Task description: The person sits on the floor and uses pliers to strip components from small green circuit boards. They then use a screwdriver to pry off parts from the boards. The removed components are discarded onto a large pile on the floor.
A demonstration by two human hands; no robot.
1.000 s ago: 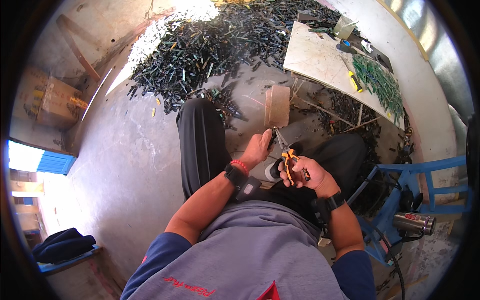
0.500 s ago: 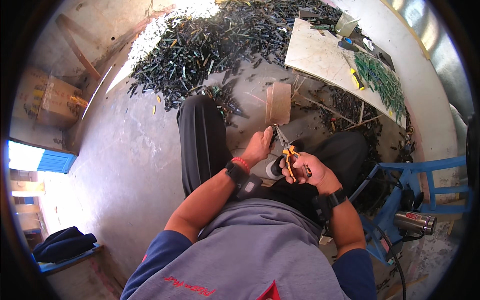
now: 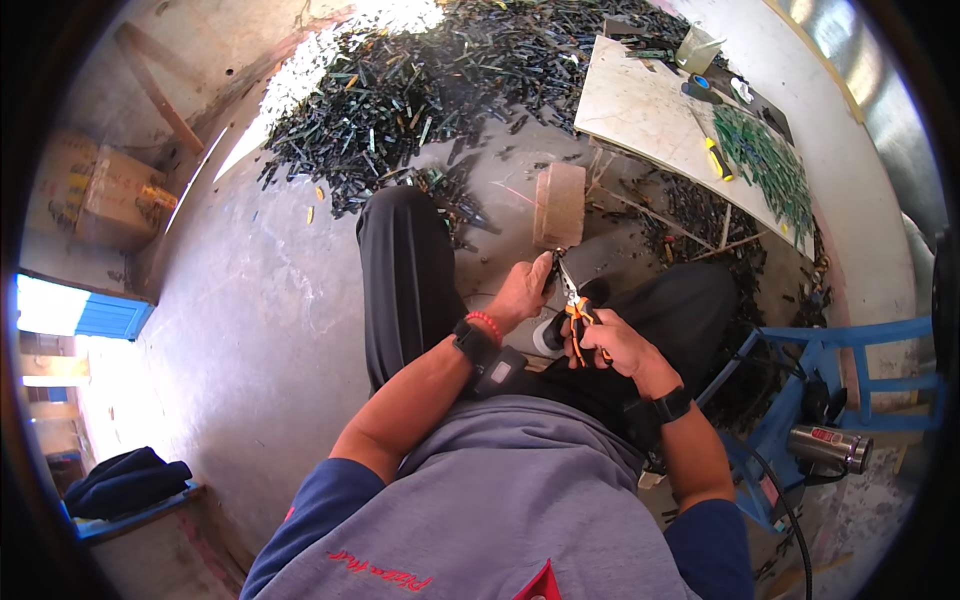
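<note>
My right hand (image 3: pixel 620 343) is wrapped round a pair of long-nose pliers (image 3: pixel 577 306) with orange and black handles. Their jaws point up and to the left, toward the fingertips of my left hand (image 3: pixel 524 291). That hand is closed, pinching a small dark strip (image 3: pixel 553 268) mostly covered by the fingers. The plier tips are right beside this strip; whether they grip it is too small to tell. Just beyond both hands stands a brown brick-like block (image 3: pixel 560 205) on the floor.
A big heap of dark strips (image 3: pixel 400 110) spreads across the floor ahead. On a low board table (image 3: pixel 640 110) at the right lie green strips (image 3: pixel 765 165), a yellow-handled tool (image 3: pixel 718 160) and a clear cup (image 3: pixel 697 50). A blue chair (image 3: pixel 800 350) with a metal flask (image 3: pixel 830 448) is near my right arm.
The plier handles have come closer together in my right hand, and the pliers have turned slightly. My left hand has shifted a little to the right, still pinching the dark strip.
</note>
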